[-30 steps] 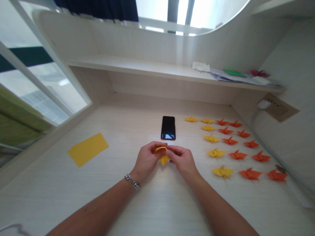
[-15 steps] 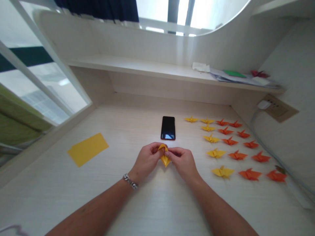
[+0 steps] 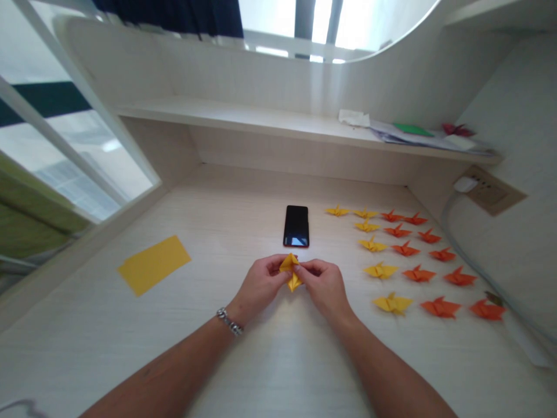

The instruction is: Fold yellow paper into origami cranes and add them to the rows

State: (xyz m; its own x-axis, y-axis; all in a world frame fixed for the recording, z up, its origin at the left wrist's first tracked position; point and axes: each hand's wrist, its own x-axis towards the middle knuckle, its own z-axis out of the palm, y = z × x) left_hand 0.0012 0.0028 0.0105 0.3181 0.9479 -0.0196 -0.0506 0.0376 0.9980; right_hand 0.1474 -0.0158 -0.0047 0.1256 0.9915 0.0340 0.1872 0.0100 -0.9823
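Pinching a folded yellow paper [image 3: 289,265] from both sides, my left hand [image 3: 260,285] and right hand [image 3: 325,285] have thumbs and fingers closed on it, some fingertips hidden behind. The paper sits between my two thumbs, one point showing above them and another below, on the near side of the phone [image 3: 296,225].

Moderately bright, lit softly by cool daylight. Burned out to white in the far mirror [image 3: 274,20], streaked pale on the panel [image 3: 321,82] just below. Glinting at the near end of the phone [image 3: 296,225]. Dimmer beneath the shelf [image 3: 243,121], shadowed only faintly under the cranes [image 3: 418,274]. Slightly soft throughout, poor in fine detail at the fingers [image 3: 306,275]. Stretched toward the edges, blurred in the near left corner.
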